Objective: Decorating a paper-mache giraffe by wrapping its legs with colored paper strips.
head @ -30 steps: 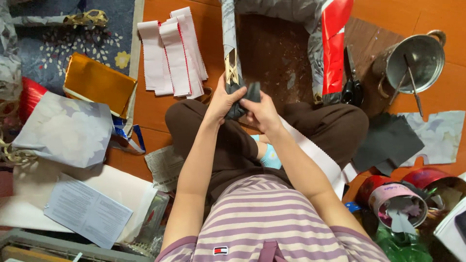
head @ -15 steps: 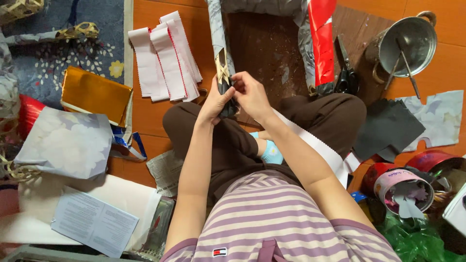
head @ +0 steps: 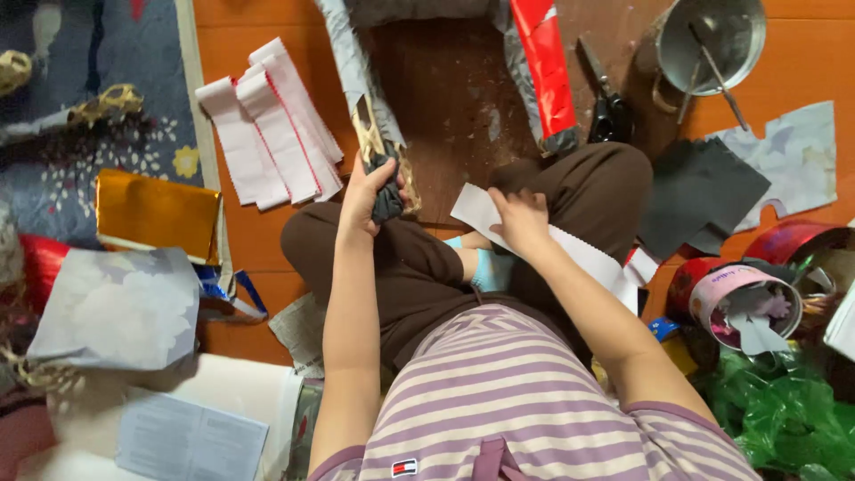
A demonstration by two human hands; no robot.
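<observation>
Head view, left hand (head: 367, 198) gripping dark wrapped frame end (head: 386, 183), right hand (head: 519, 218) pinching white paper strip (head: 579, 254) on lap

Person seen from above, wearing a short-sleeved shirt (head: 525, 401) with purple and white stripes and a small emblem near the hem. Dark brown trousers (head: 419, 267) cover the legs, with light blue socks (head: 492, 270).

Counts: two hands in view, left (head: 363, 198) and right (head: 521, 221); four white paper strips (head: 267, 125) stacked on floor; one pair of scissors (head: 608, 111); one metal pot (head: 712, 40); one gold foil sheet (head: 156, 212); one red foil roll (head: 548, 71); one black paper sheet (head: 699, 191).
</observation>
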